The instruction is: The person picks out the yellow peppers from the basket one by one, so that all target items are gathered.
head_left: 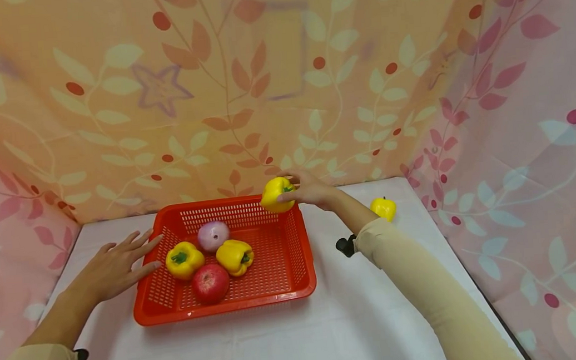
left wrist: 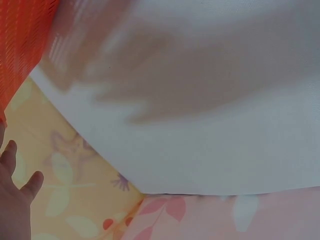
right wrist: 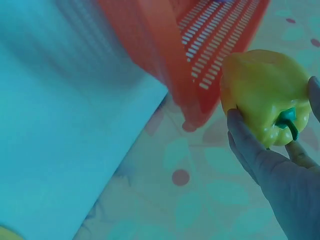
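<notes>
My right hand (head_left: pixel 310 190) grips a yellow bell pepper (head_left: pixel 276 195) over the back right corner of a red plastic basket (head_left: pixel 226 306). In the right wrist view the fingers curl round the pepper (right wrist: pixel 267 90) near its green stem. My left hand (head_left: pixel 118 267) is at the basket's left rim, fingers spread and holding nothing. Inside the basket lie a yellow pepper (head_left: pixel 185 259) on the left, another yellow pepper (head_left: pixel 234 256) in the middle, a pale purple round vegetable (head_left: pixel 214 235) behind and a red pomegranate-like fruit (head_left: pixel 210 283) in front.
One more yellow bell pepper (head_left: pixel 383 208) sits on the white table (head_left: pixel 299 341), right of the basket and beyond my right forearm. Flowered cloth (head_left: pixel 272 92) hangs behind the table and along both sides.
</notes>
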Available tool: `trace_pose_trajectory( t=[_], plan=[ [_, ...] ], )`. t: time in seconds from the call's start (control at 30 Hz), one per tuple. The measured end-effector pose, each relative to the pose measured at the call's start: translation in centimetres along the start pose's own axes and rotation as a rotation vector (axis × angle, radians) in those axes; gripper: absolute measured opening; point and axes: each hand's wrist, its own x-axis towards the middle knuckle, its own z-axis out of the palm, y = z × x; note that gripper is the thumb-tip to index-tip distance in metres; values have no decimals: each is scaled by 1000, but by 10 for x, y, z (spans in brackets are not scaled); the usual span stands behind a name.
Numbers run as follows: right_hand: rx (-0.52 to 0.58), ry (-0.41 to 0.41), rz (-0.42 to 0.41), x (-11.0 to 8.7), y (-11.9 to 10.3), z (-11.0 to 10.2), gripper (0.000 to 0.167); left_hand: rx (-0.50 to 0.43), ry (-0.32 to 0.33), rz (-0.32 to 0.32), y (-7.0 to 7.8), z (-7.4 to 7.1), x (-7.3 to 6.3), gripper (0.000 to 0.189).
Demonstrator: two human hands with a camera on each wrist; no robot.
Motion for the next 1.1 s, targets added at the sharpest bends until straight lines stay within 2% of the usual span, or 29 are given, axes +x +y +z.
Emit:
trace_pose_trajectory(
  t=[0.17,0.5,0.73,0.97,1.1],
  plan=[
    [68,28,-4,-10,6,-21,65,0,-7,0,0,-1,0,74],
    [61,114,60,-32,40,-68,71,-6,-22,-7,1,-2,0,74],
    [41,185,102,-46,71,-78,67,-1,-16,-9,0,-1,-1,74],
    [95,299,146,-52,115,-80,71,-6,-16,-8,1,0,-1,74],
    [164,359,163,-53,131,-78,72,-6,-12,-8,1,0,-1,74]
  ],
)
